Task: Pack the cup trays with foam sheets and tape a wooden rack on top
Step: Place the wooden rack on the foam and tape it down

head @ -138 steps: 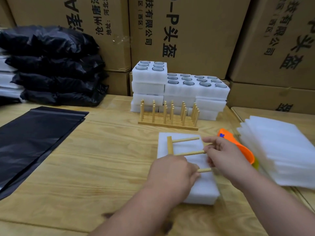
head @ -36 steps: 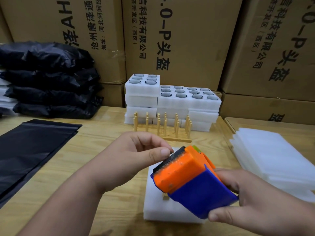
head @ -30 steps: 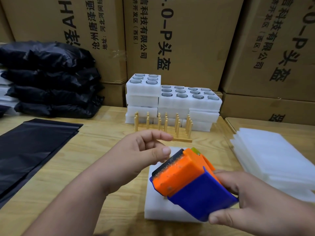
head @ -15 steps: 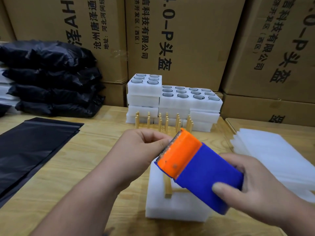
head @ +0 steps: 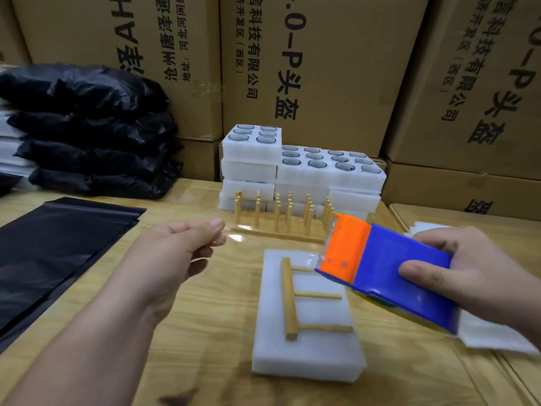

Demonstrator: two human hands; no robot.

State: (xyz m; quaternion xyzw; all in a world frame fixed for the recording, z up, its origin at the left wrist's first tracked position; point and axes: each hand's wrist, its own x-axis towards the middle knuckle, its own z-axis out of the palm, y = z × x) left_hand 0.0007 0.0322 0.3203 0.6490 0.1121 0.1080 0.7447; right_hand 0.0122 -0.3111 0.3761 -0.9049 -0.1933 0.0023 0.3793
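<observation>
A white foam-wrapped cup tray pack (head: 307,347) lies on the wooden table, with a small wooden rack (head: 295,300) lying flat on top of it. My right hand (head: 468,276) grips a blue and orange tape dispenser (head: 389,271) above the pack's far right corner. My left hand (head: 178,250) pinches the end of a clear tape strip (head: 263,238) that stretches from the dispenser's toothed edge leftwards, above the pack's far edge.
An upright wooden peg rack (head: 281,218) stands behind the pack, before stacked foam trays with cups (head: 316,168). Foam sheets (head: 483,332) lie at the right, flat black bags (head: 58,247) at the left, stuffed black bags (head: 87,127) and cardboard boxes (head: 322,60) behind.
My left hand took the tape end at the dispenser and has drawn it out to the left. My right hand moved the dispenser right, uncovering the rack on the pack.
</observation>
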